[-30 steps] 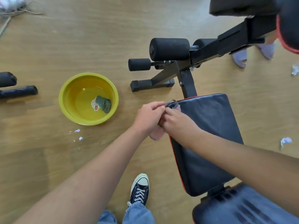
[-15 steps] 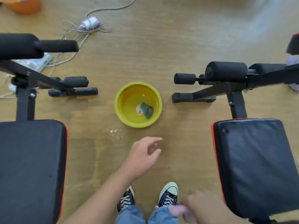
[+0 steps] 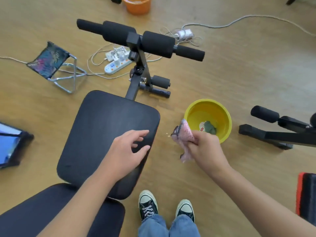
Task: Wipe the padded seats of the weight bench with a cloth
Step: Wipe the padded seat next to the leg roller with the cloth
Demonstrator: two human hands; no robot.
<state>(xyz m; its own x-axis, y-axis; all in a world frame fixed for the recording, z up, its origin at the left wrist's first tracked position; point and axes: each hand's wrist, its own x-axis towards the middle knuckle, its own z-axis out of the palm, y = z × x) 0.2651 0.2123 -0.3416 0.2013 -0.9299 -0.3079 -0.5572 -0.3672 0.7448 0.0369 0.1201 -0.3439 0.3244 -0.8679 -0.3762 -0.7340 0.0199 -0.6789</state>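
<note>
- The seat (image 3: pixel 109 127), a black padded slab, fills the centre-left of the frame; a second black pad (image 3: pixel 51 214) lies below it at the lower left, just beside its near end.
- The left hand (image 3: pixel 127 153) hangs over the seat's right edge, palm down, fingers spread loosely and gripping nothing; whether it touches the padding cannot be told.
- The right hand (image 3: pixel 203 149) is right of centre, off the seat, over the floor (image 3: pixel 248 74). It is closed in a fist round a bunched pink cloth (image 3: pixel 182 134).
- The cloth sticks out above and below the fist; its upper end has a dark checked edge and sits in front of the bowl's left rim.
- The bowl (image 3: pixel 224 117), yellow, stands on the floor right of the seat, with a dark green rag (image 3: pixel 210 126) lying in it.
- Foam rollers (image 3: pixel 140 40) on a black post rise beyond the seat's far end, in the upper middle.
- A power strip (image 3: pixel 118 65) and tangled cables lie behind the post; a small folding stool (image 3: pixel 49 59) stands at the upper left.
- An orange bucket (image 3: pixel 137 5) is cut off by the top edge.
- Another bench frame (image 3: pixel 280 132) sits at the right edge.
- Two sneakers (image 3: pixel 148 205) and jeans cuffs show at the bottom centre.
</note>
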